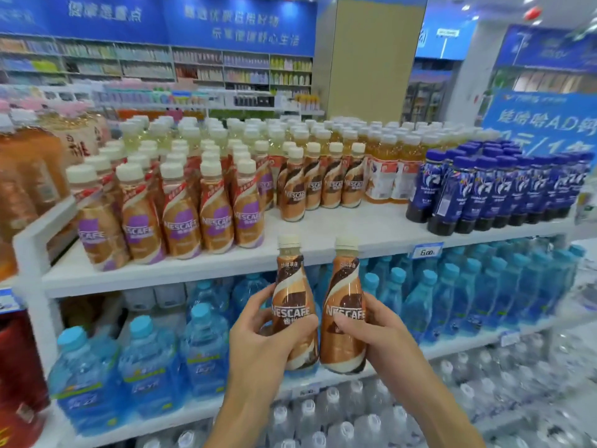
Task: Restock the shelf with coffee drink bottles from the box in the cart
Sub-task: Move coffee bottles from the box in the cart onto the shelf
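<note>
A: head view, lower centre; left hand (258, 331) has its fingers curled round the lower body of the first coffee bottle (292, 305), thumb across the label; right hand (371, 331) grips the second coffee bottle (344, 302) the same way; both are upright and almost touching, caps level with the front lip of the top shelf (355, 227)

B: target?

A: my guess is the bare strip at mid frame, in front of the brown-label row (319, 185); labels match the two held; box and cart are out of frame

B: failure modes?

A: both grips sit low, so the tops could swing; a cap may clip the shelf lip on the way up; pushing in too far would knock the brown-label row, and those bottles stand tight enough to topple in a chain

B: anything else?

A: purple-label bottles (181, 221) just left of the gap look near identical, so drifting left means the wrong facing; two bottles set down together may bump each other; a drop would land on the blue-capped water bottles (452, 299) below
</note>
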A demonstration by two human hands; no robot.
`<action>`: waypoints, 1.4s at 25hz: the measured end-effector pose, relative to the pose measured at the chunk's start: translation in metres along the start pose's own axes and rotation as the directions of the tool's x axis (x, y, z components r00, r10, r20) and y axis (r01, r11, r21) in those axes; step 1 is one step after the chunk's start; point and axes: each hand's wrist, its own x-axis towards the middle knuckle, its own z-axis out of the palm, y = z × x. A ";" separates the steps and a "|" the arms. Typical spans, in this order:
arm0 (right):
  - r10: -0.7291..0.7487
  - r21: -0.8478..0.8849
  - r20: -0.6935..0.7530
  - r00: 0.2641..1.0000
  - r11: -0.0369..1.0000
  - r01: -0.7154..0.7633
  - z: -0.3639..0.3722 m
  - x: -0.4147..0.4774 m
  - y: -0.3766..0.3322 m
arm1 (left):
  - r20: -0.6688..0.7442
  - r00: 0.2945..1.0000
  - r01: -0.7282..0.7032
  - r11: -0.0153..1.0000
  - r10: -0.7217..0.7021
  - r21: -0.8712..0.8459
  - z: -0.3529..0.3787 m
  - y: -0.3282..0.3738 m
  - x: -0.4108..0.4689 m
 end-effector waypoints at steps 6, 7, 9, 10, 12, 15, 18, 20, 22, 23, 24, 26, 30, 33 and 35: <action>-0.063 -0.025 0.029 0.998 0.998 0.064 -0.044 0.086 -0.037 | -0.065 0.993 -0.097 0.993 0.101 0.060 0.057 0.009 0.075; -0.078 -0.043 0.032 0.996 0.996 0.079 -0.053 0.100 -0.044 | -0.077 0.989 -0.117 0.990 0.123 0.077 0.069 0.010 0.086; -0.105 -0.057 0.046 0.993 0.993 0.107 -0.069 0.130 -0.061 | -0.102 0.981 -0.154 0.984 0.163 0.091 0.093 0.017 0.106; -0.116 -0.062 0.059 0.991 0.991 0.120 -0.077 0.143 -0.069 | -0.113 0.977 -0.171 0.980 0.181 0.098 0.105 0.019 0.117; -0.134 -0.088 0.100 0.986 0.986 0.143 -0.092 0.170 -0.083 | -0.139 0.964 -0.208 0.970 0.225 0.126 0.127 0.021 0.138; -0.164 -0.133 0.166 0.972 0.973 0.187 -0.106 0.204 -0.092 | -0.165 0.945 -0.249 0.950 0.281 0.189 0.144 0.016 0.168; -0.190 -0.177 0.205 0.960 0.958 0.227 -0.110 0.227 -0.087 | -0.167 0.934 -0.269 0.928 0.317 0.258 0.150 0.000 0.190; -0.197 -0.170 0.201 0.960 0.958 0.232 -0.111 0.237 -0.080 | -0.153 0.930 -0.282 0.917 0.333 0.282 0.150 -0.007 0.202; -0.209 -0.165 0.203 0.957 0.956 0.243 -0.112 0.243 -0.074 | -0.129 0.933 -0.286 0.910 0.335 0.301 0.147 -0.012 0.210; -0.208 -0.170 0.213 0.955 0.954 0.246 -0.114 0.245 -0.071 | -0.115 0.936 -0.281 0.903 0.333 0.325 0.146 -0.013 0.212; -0.203 -0.183 0.216 0.955 0.953 0.243 -0.115 0.244 -0.068 | -0.111 0.938 -0.269 0.891 0.329 0.365 0.145 -0.015 0.211; -0.200 -0.251 0.163 0.966 0.939 0.236 -0.118 0.239 -0.059 | -0.133 0.932 -0.246 0.858 0.337 0.450 0.143 -0.021 0.209; -0.265 -0.512 -0.149 0.953 0.845 0.155 -0.112 0.226 -0.042 | -0.211 0.906 -0.181 0.786 0.367 0.590 0.144 -0.028 0.203; -0.315 -0.554 -0.194 0.929 0.817 0.162 -0.105 0.231 -0.039 | -0.285 0.884 -0.096 0.741 0.371 0.665 0.153 -0.023 0.203; -0.316 -0.540 -0.162 0.935 0.821 0.185 -0.103 0.241 -0.044 | -0.298 0.882 -0.059 0.713 0.365 0.699 0.159 -0.018 0.206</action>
